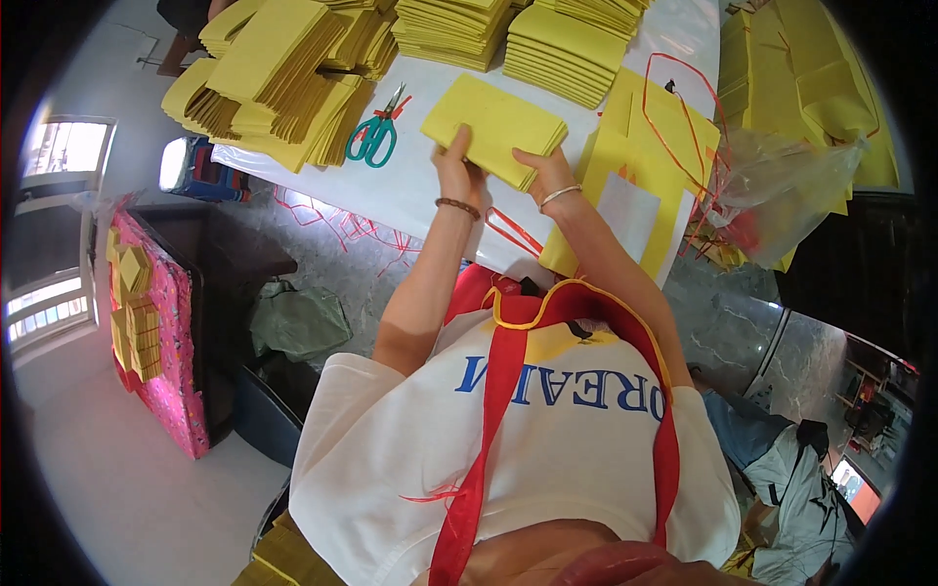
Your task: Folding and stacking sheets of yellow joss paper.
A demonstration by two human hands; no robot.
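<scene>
A yellow stack (496, 119) is grasped by left hand (457, 168) and right hand (551, 174); blue lettering (583, 393) on the white shirt (576, 464) is partly covered, seemingly by a red strap (494, 400).

You show two hands — one left hand (457, 166), one right hand (549, 174) — and two bracelets, one dark bracelet (457, 206), one pale bracelet (560, 198). Count one yellow stack (498, 127) between them, one pair of scissors (377, 125), one clear bag (791, 181), one green-grey sack (298, 320); the other yellow piles (274, 59) overlap too much for you to number.
</scene>
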